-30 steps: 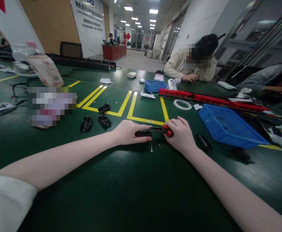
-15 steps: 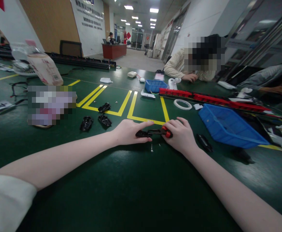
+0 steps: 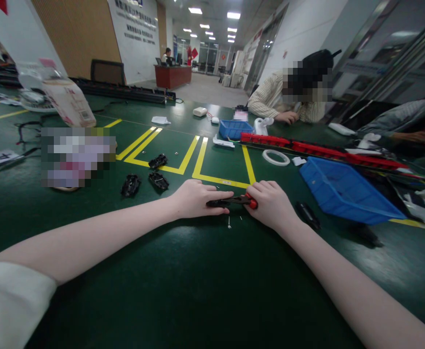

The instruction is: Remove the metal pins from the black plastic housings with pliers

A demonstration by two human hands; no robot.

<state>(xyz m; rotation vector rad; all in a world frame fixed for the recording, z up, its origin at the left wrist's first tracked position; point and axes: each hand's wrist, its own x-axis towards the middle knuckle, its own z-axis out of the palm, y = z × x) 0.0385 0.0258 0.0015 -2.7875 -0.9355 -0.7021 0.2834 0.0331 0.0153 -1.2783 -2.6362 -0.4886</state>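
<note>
Where the table [image 3: 198, 291] comes closest, a pale sleeve [image 3: 12, 305] on the left arm is cut off by the frame. Two tiny white bits [image 3: 229, 223] lie just on the near side of the fingers. Pinched between the left hand's [image 3: 198, 199] thumb and forefinger is a small black part [image 3: 215, 203], mostly covered by them. The right hand [image 3: 273, 203] grips red-handled pliers [image 3: 252, 201], hiding most of the handles; their dark tips merge with the part, so contact is hard to make out. Right of the fingers sit a black piece [image 3: 308, 215] and a blue bin [image 3: 347, 189], its contents unclear. To their left and slightly beyond lie three black parts [image 3: 158, 181]; farther left, coarse squares mask an object [image 3: 77, 157]. Farthest from the fingers, across the table, sits a person [image 3: 270, 94] in stripes, head partly masked.
</note>
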